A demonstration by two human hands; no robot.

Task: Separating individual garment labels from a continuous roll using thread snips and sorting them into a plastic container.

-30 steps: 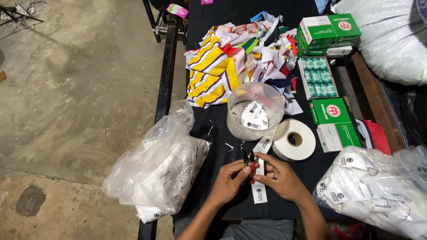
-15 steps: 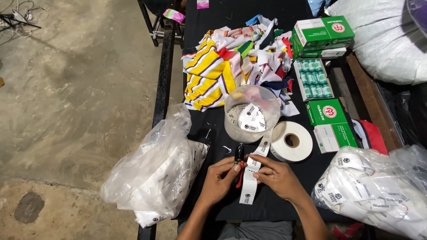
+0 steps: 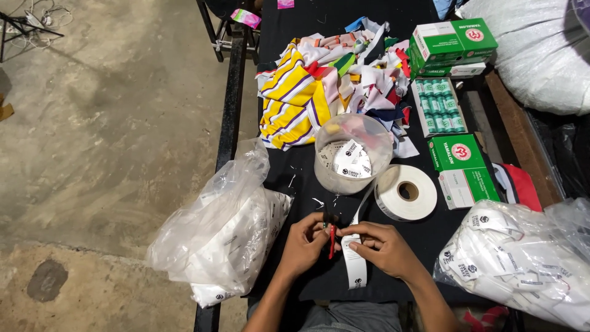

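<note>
My left hand (image 3: 305, 243) grips small red-handled snips (image 3: 332, 238) just above the black tabletop (image 3: 295, 166). My right hand (image 3: 382, 246) pinches a white printed label strip (image 3: 354, 265) beside the snips' blades. The strip runs up from my fingers to a white roll of label tape (image 3: 405, 192) lying flat to the right, and its free end hangs down towards the table's near edge. A clear plastic tub (image 3: 351, 154) holding several cut labels stands just beyond my hands.
A clear bag of white labels (image 3: 221, 237) sits at the left table edge and another bag of labels (image 3: 522, 261) at the right. Coloured fabric scraps (image 3: 319, 86) are piled at the back. Green boxes (image 3: 458, 154) and an open box of thread spools (image 3: 437, 104) lie right.
My hands have drawn closer together on the strip, and the snips now sit at the strip near my right fingers. The view has shifted slightly.
</note>
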